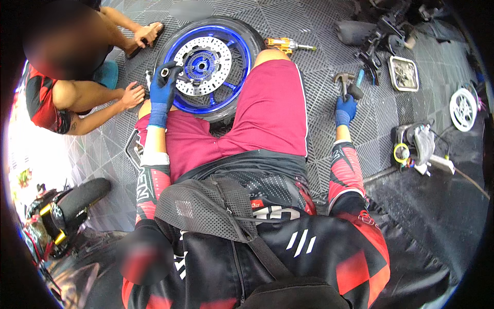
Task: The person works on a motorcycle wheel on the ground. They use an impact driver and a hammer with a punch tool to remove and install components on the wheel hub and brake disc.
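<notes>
A motorcycle wheel with a blue rim (242, 85) and a black tyre lies flat between my knees, its drilled silver brake disc (223, 54) facing up. Over the left part of the disc is my left hand (163, 95), in a blue glove with dark fingertips. Its fingers are closed around a small round metal piece (164, 72), whose exact kind I cannot make out. Far out to the right, my gloved right hand (346, 110) is closed on the handle of a claw hammer (343, 78). A black mallet head (355, 92) is right beside those fingers.
A person crouches at the left, one hand (133, 95) near the tyre. An orange power tool (282, 45) lies beyond my right knee. A metal tray (404, 73), a white wheel (463, 109) and motorcycle parts (414, 144) are on the right; another tyre (85, 198) is lower left.
</notes>
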`<action>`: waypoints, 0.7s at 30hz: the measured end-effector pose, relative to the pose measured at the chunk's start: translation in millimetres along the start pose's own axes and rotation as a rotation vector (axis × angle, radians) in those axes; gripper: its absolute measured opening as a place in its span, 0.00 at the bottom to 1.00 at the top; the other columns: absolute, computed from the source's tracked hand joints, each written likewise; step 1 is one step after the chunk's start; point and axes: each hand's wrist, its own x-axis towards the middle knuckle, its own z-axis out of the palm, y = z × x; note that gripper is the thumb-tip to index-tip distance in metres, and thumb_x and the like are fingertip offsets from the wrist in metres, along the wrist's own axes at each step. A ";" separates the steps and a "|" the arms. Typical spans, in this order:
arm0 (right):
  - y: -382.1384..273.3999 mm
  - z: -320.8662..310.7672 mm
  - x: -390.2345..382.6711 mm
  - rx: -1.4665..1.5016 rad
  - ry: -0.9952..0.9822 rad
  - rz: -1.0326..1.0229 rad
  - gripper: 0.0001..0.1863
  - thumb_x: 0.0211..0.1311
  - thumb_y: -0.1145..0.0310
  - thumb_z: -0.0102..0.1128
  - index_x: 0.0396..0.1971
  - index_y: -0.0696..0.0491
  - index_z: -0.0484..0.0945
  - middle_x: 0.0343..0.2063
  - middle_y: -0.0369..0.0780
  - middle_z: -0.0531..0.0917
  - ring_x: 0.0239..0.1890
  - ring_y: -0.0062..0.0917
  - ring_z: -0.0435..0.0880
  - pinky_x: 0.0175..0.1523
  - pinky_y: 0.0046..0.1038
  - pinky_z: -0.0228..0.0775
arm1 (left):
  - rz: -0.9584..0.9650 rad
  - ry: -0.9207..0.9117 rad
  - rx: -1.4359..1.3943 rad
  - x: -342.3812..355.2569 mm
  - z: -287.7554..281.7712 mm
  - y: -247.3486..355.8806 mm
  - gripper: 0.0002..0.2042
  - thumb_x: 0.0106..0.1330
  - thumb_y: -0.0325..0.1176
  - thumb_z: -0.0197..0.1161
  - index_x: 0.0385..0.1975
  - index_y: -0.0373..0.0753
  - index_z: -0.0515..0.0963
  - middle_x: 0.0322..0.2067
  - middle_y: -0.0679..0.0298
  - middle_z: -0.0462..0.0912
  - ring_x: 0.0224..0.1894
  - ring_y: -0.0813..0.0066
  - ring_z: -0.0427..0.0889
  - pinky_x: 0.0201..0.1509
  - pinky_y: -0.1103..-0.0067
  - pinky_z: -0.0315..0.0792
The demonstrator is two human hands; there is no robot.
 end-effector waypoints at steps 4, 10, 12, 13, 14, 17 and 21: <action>-32.6 16.1 43.2 0.244 -0.184 -0.237 0.29 0.49 0.51 0.69 0.49 0.54 0.79 0.45 0.52 0.82 0.51 0.47 0.80 0.55 0.44 0.72 | 0.041 -0.032 -0.104 17.6 16.1 -3.7 0.07 0.70 0.24 0.59 0.45 0.34 0.74 0.39 0.61 0.84 0.43 0.74 0.83 0.48 0.81 0.74; -67.2 7.6 26.8 -0.336 -0.032 0.301 0.37 0.51 0.49 0.67 0.59 0.51 0.69 0.56 0.50 0.74 0.52 0.48 0.79 0.56 0.47 0.73 | 0.002 0.048 0.011 -2.6 3.4 -16.0 0.08 0.69 0.22 0.60 0.45 0.34 0.75 0.38 0.63 0.83 0.43 0.76 0.83 0.48 0.83 0.74; -35.3 8.5 31.3 -0.452 -0.113 0.224 0.30 0.55 0.57 0.63 0.59 0.45 0.68 0.56 0.48 0.73 0.51 0.46 0.80 0.51 0.45 0.77 | 0.000 0.094 -0.155 -3.4 17.8 -15.5 0.09 0.67 0.22 0.63 0.45 0.35 0.76 0.37 0.65 0.83 0.40 0.79 0.81 0.45 0.84 0.74; -18.5 11.4 29.1 -0.402 -0.064 0.187 0.24 0.57 0.57 0.62 0.52 0.48 0.72 0.50 0.46 0.76 0.47 0.44 0.82 0.48 0.44 0.78 | 0.007 0.099 -0.093 0.4 14.0 -18.6 0.08 0.66 0.22 0.64 0.43 0.35 0.77 0.36 0.66 0.83 0.37 0.81 0.80 0.43 0.84 0.74; 8.1 11.2 34.6 -0.354 -0.001 0.154 0.18 0.59 0.56 0.62 0.45 0.50 0.75 0.43 0.44 0.80 0.44 0.42 0.83 0.45 0.43 0.79 | 0.019 0.103 -0.045 9.4 15.5 -20.9 0.08 0.65 0.23 0.66 0.42 0.35 0.78 0.34 0.68 0.83 0.35 0.83 0.79 0.41 0.84 0.74; 40.5 11.0 14.4 -0.356 -0.196 0.255 0.16 0.62 0.56 0.59 0.43 0.51 0.76 0.41 0.48 0.82 0.43 0.46 0.85 0.47 0.45 0.78 | -0.070 -0.079 0.062 26.6 -5.1 -19.3 0.07 0.63 0.29 0.69 0.38 0.37 0.81 0.32 0.71 0.82 0.32 0.85 0.77 0.37 0.85 0.72; 54.7 1.7 2.9 -0.233 -0.379 -0.033 0.20 0.61 0.60 0.59 0.46 0.59 0.75 0.44 0.58 0.82 0.47 0.53 0.82 0.51 0.47 0.75 | -0.067 -0.272 -0.114 36.8 -14.6 -5.2 0.15 0.65 0.35 0.67 0.48 0.38 0.82 0.42 0.68 0.84 0.38 0.80 0.80 0.43 0.81 0.74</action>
